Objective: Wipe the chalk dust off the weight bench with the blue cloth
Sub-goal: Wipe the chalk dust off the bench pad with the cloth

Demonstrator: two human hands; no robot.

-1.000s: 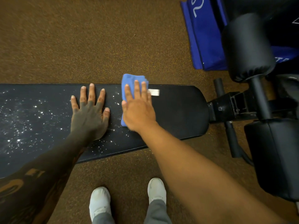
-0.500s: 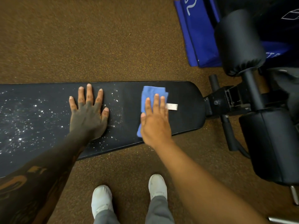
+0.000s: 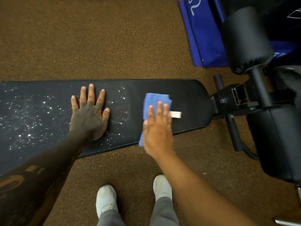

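Observation:
A long black weight bench pad (image 3: 190,95) runs across the view. White chalk dust (image 3: 29,115) speckles its left part and a thin band right of my left hand. My left hand (image 3: 89,115) lies flat on the pad, fingers spread, holding nothing. My right hand (image 3: 158,126) presses flat on the folded blue cloth (image 3: 154,99) near the pad's front edge, toward its right end. A white tag (image 3: 175,114) sticks out of the cloth to the right. The pad right of the cloth looks dust-free.
Brown speckled floor (image 3: 97,38) surrounds the bench. Black padded rollers and the bench frame (image 3: 247,39) crowd the right side. A blue bag (image 3: 203,33) lies at the top right. My white shoes (image 3: 105,199) stand just in front of the bench.
My right hand slid the cloth to the right and toward the pad's near edge, off the dusty strip beside my left hand. The left hand stayed put.

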